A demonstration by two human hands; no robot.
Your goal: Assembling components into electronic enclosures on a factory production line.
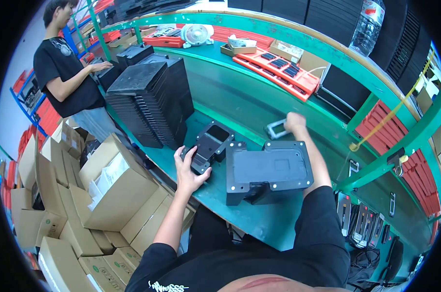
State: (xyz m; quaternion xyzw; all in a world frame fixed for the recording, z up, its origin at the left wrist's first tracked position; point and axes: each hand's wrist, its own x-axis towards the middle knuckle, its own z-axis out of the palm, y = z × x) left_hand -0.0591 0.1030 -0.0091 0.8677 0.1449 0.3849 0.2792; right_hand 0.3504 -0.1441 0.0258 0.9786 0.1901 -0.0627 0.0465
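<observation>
My left hand [189, 173] grips the near end of a black plastic housing [211, 144], thumb on one side and fingers on the other. The housing lies tilted on the green bench and has a dark rectangular opening at its far end. Out over the bench to the right, my right hand [295, 121] is closed on the edge of a small light-grey rectangular frame [277, 128]. Its fingers are slightly blurred. Between my arms stands a large black block-shaped stack [271, 168] with pale round dots at its corners; my right forearm passes behind its right side.
Tall stacked black trays [140, 92] stand to the left, with a co-worker [67, 68] beyond them. Open cardboard boxes [108, 194] crowd the lower left. A green shelf beam [259, 22] crosses above the bench. A red rack [279, 73] and white fan [197, 34] are behind.
</observation>
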